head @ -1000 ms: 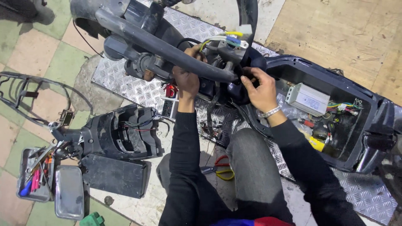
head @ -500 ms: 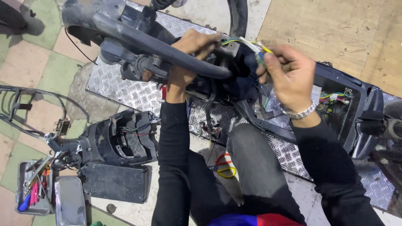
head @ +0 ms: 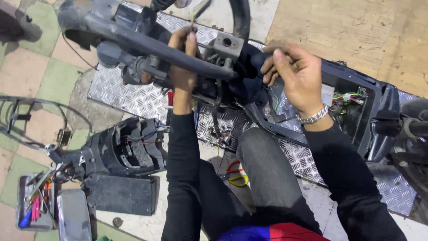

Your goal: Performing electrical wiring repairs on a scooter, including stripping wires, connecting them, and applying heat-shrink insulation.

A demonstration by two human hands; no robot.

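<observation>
At the far left, near your knee, a small grey tray (head: 26, 209) on the tiled floor holds a jumble of hand tools with red, pink and blue handles. Just right of it lie a mirror (head: 71, 218) and a removed black plastic cover (head: 122, 151), its hollow side up with thin wires showing inside.

Your left hand (head: 183, 62) reaches up behind the dark handlebar (head: 160, 49), fingers bent together and pinching a thin wire (head: 196, 11) that rises past the bar. The handlebar is a scuffed, dusty grey tube running aslant across the top, with a grey metal block (head: 225, 47) bolted at its right end.

Your right hand (head: 294, 76), a metal bracelet at the wrist, hangs just right of that block with fingers curled inward; whether they grip anything, you cannot tell.

Further right, the open black compartment (head: 370, 107) holds a white box and a cluster of coloured wires. Red and yellow pliers (head: 236, 174) lie between your legs.
</observation>
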